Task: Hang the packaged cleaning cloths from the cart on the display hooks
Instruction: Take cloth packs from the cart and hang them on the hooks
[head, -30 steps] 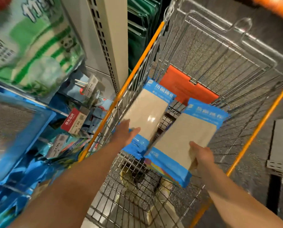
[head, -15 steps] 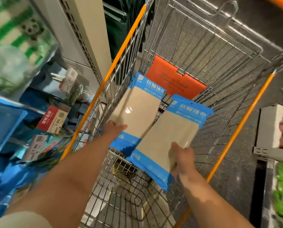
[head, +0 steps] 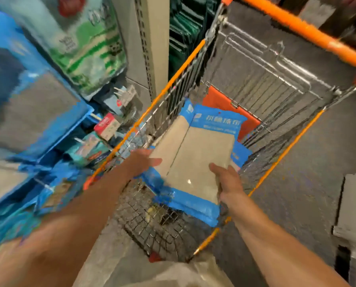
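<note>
Two beige cleaning cloth packs with blue ends hang over the wire cart [head: 253, 65]. My right hand [head: 227, 184] grips the upper pack [head: 202, 160] at its right edge. That pack overlaps the lower pack [head: 170, 141], which my left hand [head: 144, 161] holds from the left side. A further blue pack edge [head: 240, 155] pokes out behind them on the right. Display hooks with price tags [head: 127, 96] stick out of the shelving to the left of the cart. The picture is blurred by motion.
An orange flap [head: 220, 102] lies at the cart's far end, and orange rails [head: 297, 23] line its rim. Large blue and green packages [head: 86, 42] fill the shelves on the left. A beige upright [head: 150, 38] stands beside the cart. A white box [head: 355, 208] sits at right.
The two packs were side by side; the right-hand pack has slid left over the left-hand one. The view has swung, bringing the cart's far rail into sight.
</note>
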